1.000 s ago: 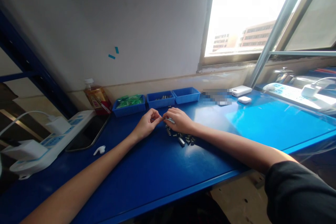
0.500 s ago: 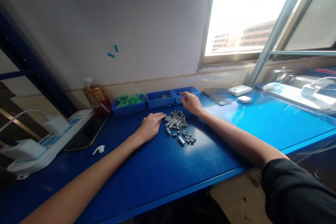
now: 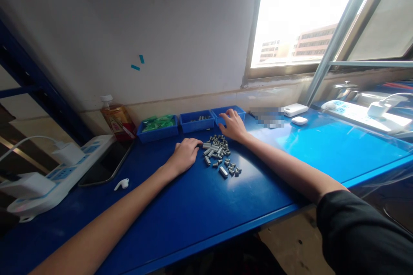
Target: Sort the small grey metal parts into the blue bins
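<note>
My left hand (image 3: 184, 154) lies on the blue table, fingers loosely stretched, its fingertips at the left edge of a loose pile of metal screws (image 3: 230, 168) and hex standoffs (image 3: 223, 172). It appears to hold nothing. Above the front edge of the right-hand blue bin (image 3: 239, 111) is my right hand (image 3: 234, 125), with thumb and fingers apart and nothing visible between them. That hand hides part of the bin's inside. The middle blue bin (image 3: 196, 127) contains several small metal parts, and the left blue bin (image 3: 158, 134) has green plastic packets (image 3: 158, 123) in it.
A drink bottle (image 3: 118, 118), a phone (image 3: 106, 163), a white power strip (image 3: 61, 180) and a white earbud (image 3: 121, 184) lie to the left. On the right are a white box (image 3: 296, 110), a small white case (image 3: 299, 120) and another power strip (image 3: 361, 116). A wall stands behind the bins.
My right thumb and fingers, pinched together over the right-hand bin before, have spread apart. My left hand has barely moved, its fingers slightly more bent.
</note>
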### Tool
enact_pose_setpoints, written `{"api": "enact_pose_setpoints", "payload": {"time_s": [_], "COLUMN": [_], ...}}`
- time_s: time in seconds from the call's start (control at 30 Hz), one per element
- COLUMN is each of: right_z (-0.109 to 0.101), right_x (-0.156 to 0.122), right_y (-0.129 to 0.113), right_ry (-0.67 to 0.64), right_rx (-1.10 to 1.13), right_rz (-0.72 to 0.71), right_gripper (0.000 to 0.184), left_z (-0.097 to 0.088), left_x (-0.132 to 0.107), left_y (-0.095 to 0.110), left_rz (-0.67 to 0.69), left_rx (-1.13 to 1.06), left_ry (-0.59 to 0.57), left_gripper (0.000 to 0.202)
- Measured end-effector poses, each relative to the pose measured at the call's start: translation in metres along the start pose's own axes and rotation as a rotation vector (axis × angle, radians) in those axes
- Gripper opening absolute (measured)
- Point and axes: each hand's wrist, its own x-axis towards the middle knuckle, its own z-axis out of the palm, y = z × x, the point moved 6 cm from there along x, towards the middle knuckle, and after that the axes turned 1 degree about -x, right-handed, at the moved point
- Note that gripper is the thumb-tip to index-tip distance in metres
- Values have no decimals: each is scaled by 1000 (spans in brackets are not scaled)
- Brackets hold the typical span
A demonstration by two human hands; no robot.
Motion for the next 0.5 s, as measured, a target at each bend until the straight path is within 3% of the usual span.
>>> {"api": "enact_pose_setpoints", "payload": {"time_s": [0.23,0.4,0.5], "right_z": [1,-18,-29], "right_x": [-12,-27,-32], "right_y": [-45,-74,-96], "right_ry": [-57,-78,-81], "right_rx": [289,494,496], "right_rz": [-208,-301,-429], "right_gripper": [24,18,19], "left_z": [-9,-16,-16], "left_x": [-2,-1,-1], "left_y": [-3,-21,-24], "left_rz": [34,-136,-143], "left_rx": [-92,-357,-465], "left_ry": [165,274,272], "left_gripper": [11,19,23]}}
